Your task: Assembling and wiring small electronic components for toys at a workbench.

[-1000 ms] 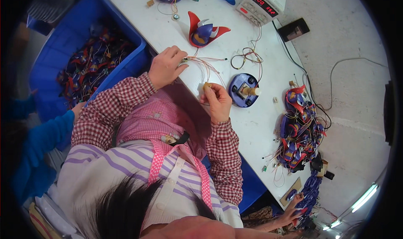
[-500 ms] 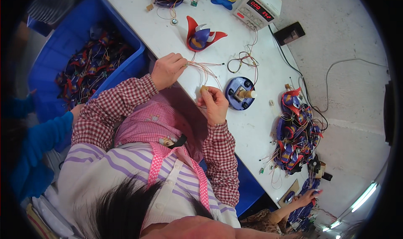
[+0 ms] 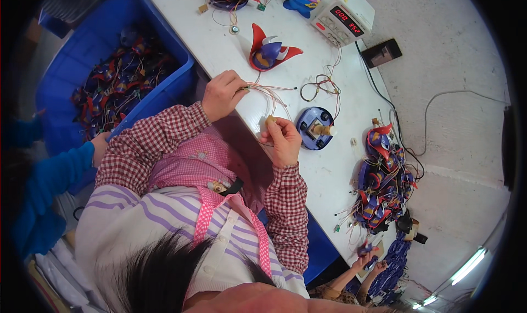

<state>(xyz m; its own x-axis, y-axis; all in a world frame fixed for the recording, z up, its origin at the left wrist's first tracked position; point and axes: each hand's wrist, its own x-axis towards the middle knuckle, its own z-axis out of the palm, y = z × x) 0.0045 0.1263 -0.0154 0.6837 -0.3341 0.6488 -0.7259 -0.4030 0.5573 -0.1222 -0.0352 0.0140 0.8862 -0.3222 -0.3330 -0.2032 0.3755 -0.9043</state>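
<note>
At the near table edge, my left hand (image 3: 222, 95) is closed in a pinch on a bundle of thin wires (image 3: 269, 88), some red, some white. My right hand (image 3: 284, 141), closer to me, grips a small tan square part (image 3: 270, 119) between thumb and fingertips; wires run beside it. Beyond my left hand sits a red, purple and white toy piece (image 3: 269, 54) shaped like open petals, with a wire trailing toward the bundle. A round blue-purple base (image 3: 315, 128) with black pads and a tan cylinder lies just right of my right hand.
A blue bin (image 3: 178, 71) full of wired toy parts stands left of the table. Power supply (image 3: 339, 23) with red digits, coiled leads (image 3: 324, 88) and black box (image 3: 382, 53) lie farther off. Wired toy parts (image 3: 379, 181) are heaped at right; another person's hands (image 3: 362, 262) work beyond.
The whole view has shifted slightly. Both my hands keep their grips in nearly the same places. At lower right, the other person's hands have moved nearer the table edge, holding a toy part.
</note>
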